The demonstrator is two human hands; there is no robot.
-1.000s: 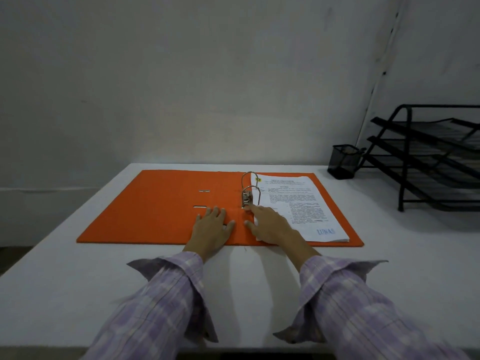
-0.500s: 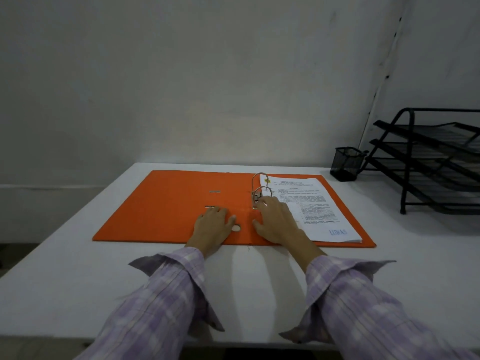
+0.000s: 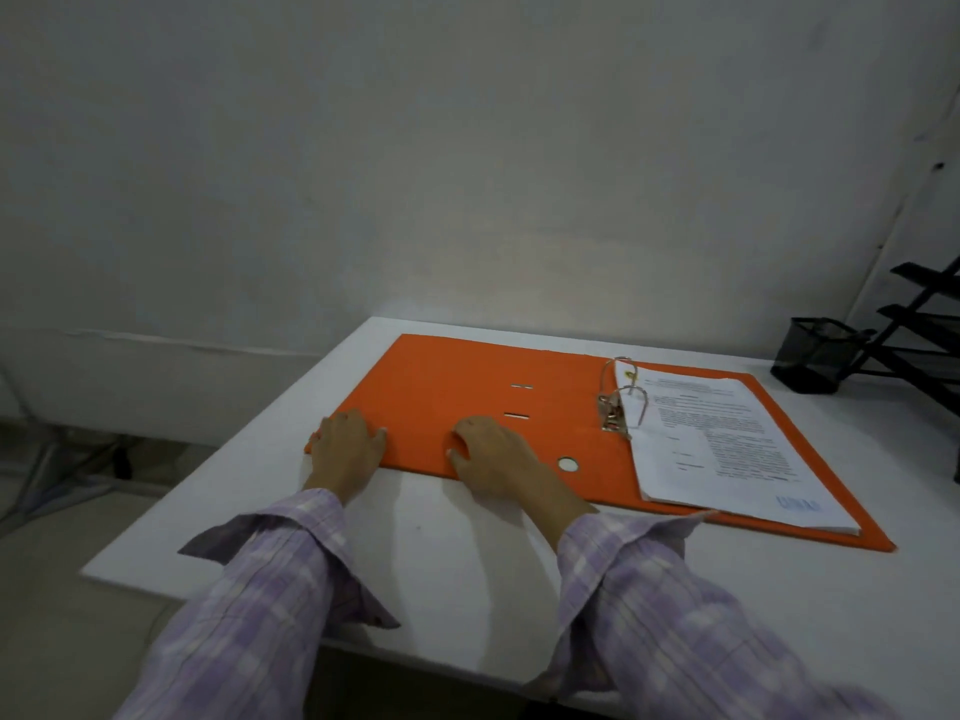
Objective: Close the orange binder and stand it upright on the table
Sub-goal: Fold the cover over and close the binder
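The orange binder [image 3: 457,387] lies fully open and flat on the white table [image 3: 457,563]. Its metal ring mechanism [image 3: 615,402] stands near the middle, with a stack of printed pages [image 3: 727,449] on the right cover. My left hand [image 3: 345,449] rests at the near left corner of the left cover, fingertips over its edge. My right hand [image 3: 493,457] lies flat on the same cover near its front edge, just left of the round spine hole [image 3: 567,464]. Whether the left fingers have gripped the edge is unclear.
A black mesh pen cup [image 3: 815,361] stands at the back right of the table. Beside it a black wire tray rack [image 3: 924,324] reaches out of view. A grey wall is close behind the table. The floor lies beyond the table's left edge.
Both hands slid left from the spine and ring area onto the left cover; my left hand reached its near left corner. The view swung left. The binder has not moved.
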